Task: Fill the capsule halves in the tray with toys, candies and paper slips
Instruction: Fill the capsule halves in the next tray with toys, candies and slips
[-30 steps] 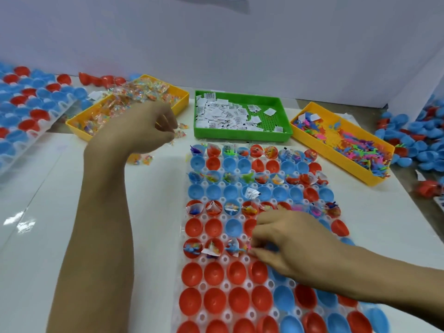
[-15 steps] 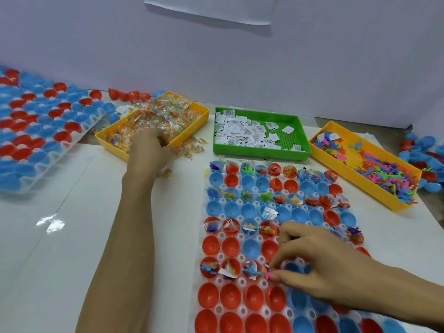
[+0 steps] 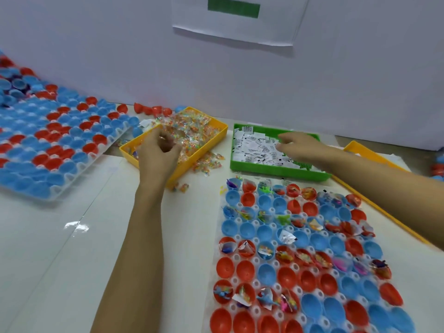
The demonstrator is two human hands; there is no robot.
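Two hands are working: left hand point(image 3: 157, 152) is pinching candies point(image 3: 192, 131) in the yellow box point(image 3: 217, 138), right hand point(image 3: 298, 145) is reaching with loose fingers into the green box point(image 3: 276, 170) beside it.

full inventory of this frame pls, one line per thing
capsule tray: one, clear, front right; red and blue halves, some filled
second capsule tray: one, clear, far left; red and blue halves
candy bin: one, yellow, centre left; wrapped candies
slip bin: one, green, centre; white paper slips
toy bin: one, yellow, right, mostly hidden
loose candies: several, between the bins
paper sheet: one, white, green block, on wall
left hand: over candy bin, fingers curled
right hand: in slip bin
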